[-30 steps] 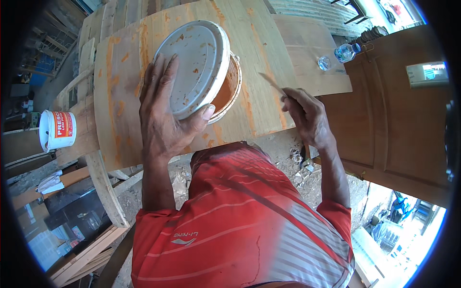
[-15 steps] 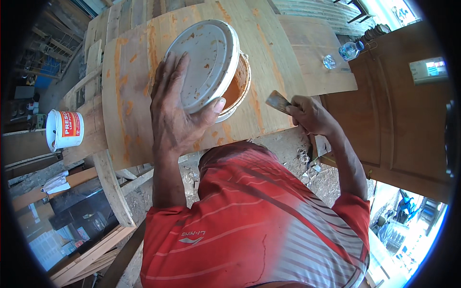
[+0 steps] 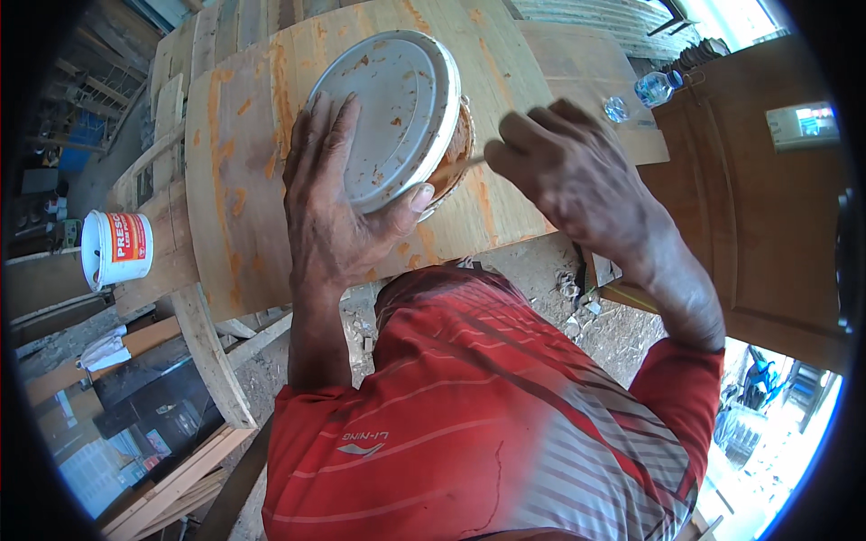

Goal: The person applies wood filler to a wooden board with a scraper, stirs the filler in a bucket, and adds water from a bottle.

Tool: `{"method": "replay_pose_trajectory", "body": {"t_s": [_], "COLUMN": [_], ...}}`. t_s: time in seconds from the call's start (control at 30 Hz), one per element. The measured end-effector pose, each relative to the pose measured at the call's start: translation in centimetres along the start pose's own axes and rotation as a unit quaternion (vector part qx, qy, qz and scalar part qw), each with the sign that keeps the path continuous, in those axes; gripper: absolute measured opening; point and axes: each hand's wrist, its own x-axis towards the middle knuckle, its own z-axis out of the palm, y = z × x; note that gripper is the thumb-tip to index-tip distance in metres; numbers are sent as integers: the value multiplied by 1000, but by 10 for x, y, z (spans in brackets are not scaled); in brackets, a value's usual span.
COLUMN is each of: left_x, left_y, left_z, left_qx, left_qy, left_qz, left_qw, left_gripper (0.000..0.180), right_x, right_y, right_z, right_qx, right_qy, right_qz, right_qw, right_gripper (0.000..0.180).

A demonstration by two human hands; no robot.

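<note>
A round white plastic lid [image 3: 388, 117], spotted with orange-brown smears, is tilted over a tub [image 3: 466, 135] of orange-brown paste. My left hand [image 3: 327, 207] grips the lid, long fingers across its top and thumb at the near edge. The tub's mouth is uncovered only along its right side. In my right hand [image 3: 573, 176] is a putty knife [image 3: 465, 166], its blade reaching into that opening. The blade's tip is partly lost behind the lid and in shadow. Beneath the tub lies a wooden panel [image 3: 505, 77] with orange-brown filler streaks.
A white bucket with a red label [image 3: 128, 257] stands left of the panel. Beyond my right hand lie a clear plastic bottle [image 3: 657, 88] and another clear plastic piece [image 3: 616, 109]. A brown wooden door [image 3: 713, 216] fills the right side. Timber pieces [image 3: 171, 469] lie at lower left.
My right hand has swung left and brought the putty knife from beside the tub into its opening. My left hand and the lid have barely moved.
</note>
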Motion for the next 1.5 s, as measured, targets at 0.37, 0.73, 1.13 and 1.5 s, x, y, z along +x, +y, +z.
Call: {"method": "replay_pose_trajectory", "body": {"t_s": [0.37,0.73,1.13,1.5], "left_x": [-5,3,26,-18], "left_y": [7,18,5,-53], "left_z": [8,0,11,10], "left_qx": [75,233,151,-276], "left_qy": [24,-129,-59,14], "left_qz": [15,2,48,-283], "left_qw": [997,964,986,919], "left_gripper": [97,89,75,71], "right_x": [-63,-75,-94,-35], "right_y": [25,-7,-34,-49], "right_z": [54,100,141,114], "right_qx": [331,482,603,630], "right_qy": [-37,109,216,235], "right_qz": [353,451,528,507], "right_qw": [874,743,558,540], "right_gripper": [33,36,24,41]}}
